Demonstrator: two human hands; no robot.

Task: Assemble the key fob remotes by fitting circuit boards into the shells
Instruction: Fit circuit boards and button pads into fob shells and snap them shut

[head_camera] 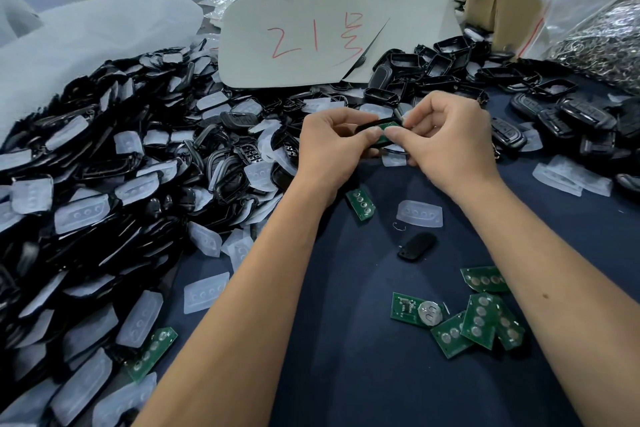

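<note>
Head view: the green circuit board point(387, 131) sits half in the black shell point(372, 126) I hold above the dark blue table point(346, 374), between my two hands. My left hand point(329, 146) grips the shell's near end with fingers curled, thumb on the board; my right hand point(446, 137) pinches the far end, fingers curled round it. I judge the seating step is in hand; next the board needs squaring to the shell's rim and an even press. Nearer me than the shell lie a loose board point(361, 203), a clear rubber pad point(419, 213), and a cluster of boards point(474, 319); left of it, the heap of shells point(121, 166).
</note>
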